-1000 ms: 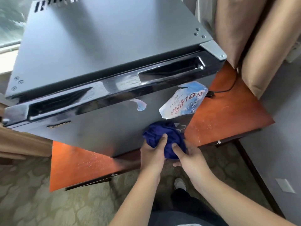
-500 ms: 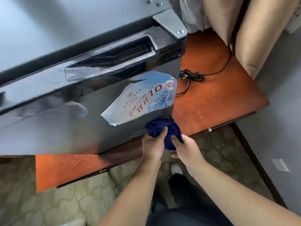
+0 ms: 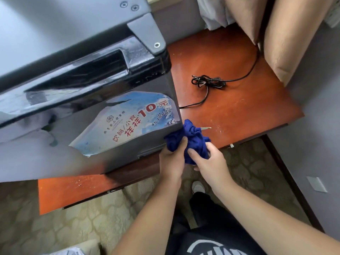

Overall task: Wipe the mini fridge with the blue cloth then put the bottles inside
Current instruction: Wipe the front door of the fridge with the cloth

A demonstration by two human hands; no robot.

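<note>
The grey mini fridge (image 3: pixel 55 43) stands on an orange-brown wooden cabinet top (image 3: pixel 239 100), its door closed, with a torn blue price sticker (image 3: pixel 128 124) on the front. A bunched blue cloth (image 3: pixel 193 138) sits at the fridge's lower right front corner. My left hand (image 3: pixel 173 159) grips the cloth from the left, thumb on top. My right hand (image 3: pixel 207 161) holds it from the right, thumb pressed into the fabric. No bottles are in view.
A coiled black power cord (image 3: pixel 207 81) lies on the cabinet top right of the fridge. Beige curtains (image 3: pixel 287 34) hang at the back right. A grey wall (image 3: pixel 322 144) runs along the right. Patterned carpet (image 3: pixel 73 227) and my shoe (image 3: pixel 197 186) lie below.
The view has shifted right and closer to the fridge's right corner. Both hands with the cloth have moved right along the door's lower edge to that corner.
</note>
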